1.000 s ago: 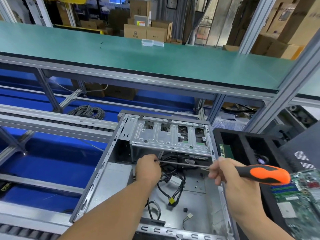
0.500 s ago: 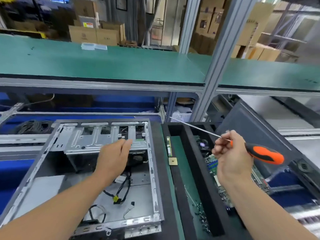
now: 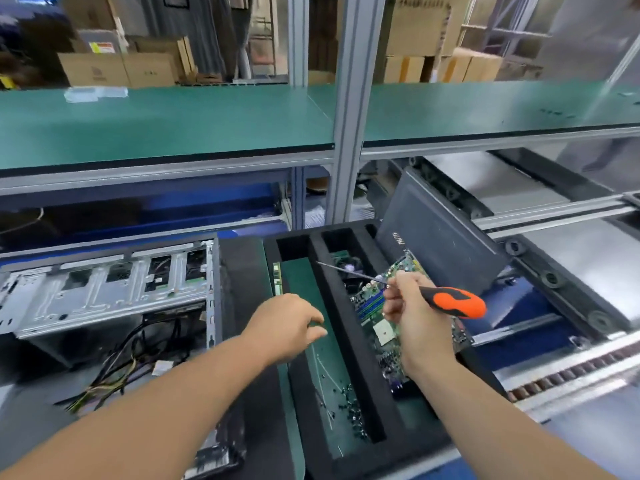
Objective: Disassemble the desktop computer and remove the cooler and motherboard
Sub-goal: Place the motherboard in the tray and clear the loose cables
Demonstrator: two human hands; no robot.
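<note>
Right hand [image 3: 414, 317] grips a screwdriver [image 3: 450, 301] by the orange-and-black handle, fingers curled round it; the shaft runs up and away to that hand's left, tip over the far end of the black foam tray [image 3: 360, 344]. Left hand [image 3: 285, 327] hovers over the tray's left compartment, fingers loosely bent with fingertips close together. Whether they pinch something small cannot be told.

Motherboard [image 3: 381, 327] lies in the tray's right compartment, directly under and beyond the right hand, tilted against the dark side panel [image 3: 436, 233] behind it. A dark round part, possibly the cooler, sits just past the screwdriver tip; too blurred to confirm. Loose screws [image 3: 349, 400] are scattered in the compartment below the left hand. Computer case [image 3: 104, 289] stands well to the left of the left hand, cables [image 3: 114, 372] loose on its floor, board apparently out.

Risks, as judged:
- Screwdriver tip swings close above the board; a careless turn of the wrist could gouge components
- Any small screw released from height may bounce out of the compartment
- The leaning board may slide if the tray is knocked
</note>
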